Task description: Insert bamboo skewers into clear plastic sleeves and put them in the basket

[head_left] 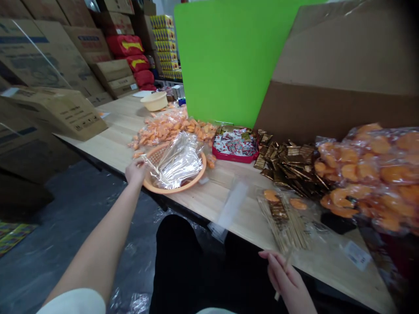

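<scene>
My left hand is at the left rim of an orange plastic basket. Its fingers are closed near the end of a clear wrapper; blur hides what they hold, if anything. Inside the basket lie clear-wrapped packets with thin sticks. My right hand grips a thin wooden stick at the table's front edge. Just beyond it lie a bundle of wooden sticks, a brown-gold sachet and orange discs. Flat clear plastic sleeves hang over the edge between my hands.
Orange pieces in clear bags lie behind the basket, bigger ones at right. A pink tray of small packets and brown-gold sachets stand before a green board. A carton sits on the table's left end.
</scene>
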Tool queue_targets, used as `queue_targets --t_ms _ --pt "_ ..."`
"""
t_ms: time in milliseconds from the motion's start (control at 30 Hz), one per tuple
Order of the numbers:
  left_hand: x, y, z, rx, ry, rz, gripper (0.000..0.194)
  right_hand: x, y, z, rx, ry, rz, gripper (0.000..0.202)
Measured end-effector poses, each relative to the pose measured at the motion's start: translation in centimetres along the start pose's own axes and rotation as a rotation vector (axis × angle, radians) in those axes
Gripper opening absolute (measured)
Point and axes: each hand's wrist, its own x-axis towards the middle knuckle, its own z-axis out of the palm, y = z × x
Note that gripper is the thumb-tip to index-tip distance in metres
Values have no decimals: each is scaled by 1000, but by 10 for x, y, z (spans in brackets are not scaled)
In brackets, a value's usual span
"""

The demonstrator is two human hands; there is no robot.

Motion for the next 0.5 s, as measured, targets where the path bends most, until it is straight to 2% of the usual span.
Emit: queue_targets --t_ms 167,267,333,400,433,467,500 --pt "14 24 4 28 -66 119 22 2 -4 4 -49 -51 21 41" --pt "0 51 4 24 -52 244 25 2 -7 4 -94 -56 -24 43" --pt "-26 74 9 -47 -2 400 31 4 -11 1 -130 6 -114 44" --pt "-68 97 23 -174 -67 650 32 11 -17 -2 -189 107 -280 44" --pt "-92 108 35 -231 -190 787 30 17 -20 -4 -234 157 -370 43" --pt "-118 118 49 -255 -378 922 30 25 -23 -6 -287 202 -448 42" --pt "-144 127 65 -257 -480 992 26 33 -26 -7 -344 236 -504 41"
